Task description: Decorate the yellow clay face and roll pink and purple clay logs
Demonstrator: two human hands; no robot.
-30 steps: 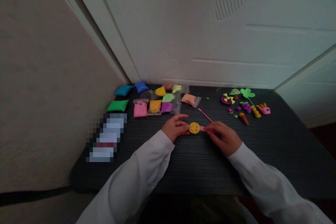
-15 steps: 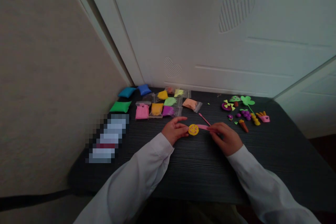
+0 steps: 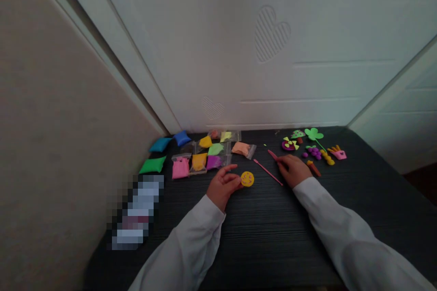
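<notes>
A round yellow clay disc (image 3: 247, 178) with small pink marks lies on the dark table (image 3: 273, 236). My left hand (image 3: 223, 184) rests beside it, its fingertips touching the disc's left edge, fingers loosely curled. My right hand (image 3: 292, 169) has gone to the right and back; its fingers pinch a short pink clay tool (image 3: 273, 155) that sticks out to the upper left. A thin pink stick (image 3: 268, 172) lies on the table between the two hands.
Several small bags of coloured clay (image 3: 200, 154) lie at the back left by the white door (image 3: 256, 45). Finished clay figures (image 3: 312, 144) stand at the back right. A blurred packet (image 3: 134, 209) lies near the table's left edge.
My right hand has left the yellow disc and moved right and away with the pink tool. The left hand stays at the disc. The camera has tilted upward.
</notes>
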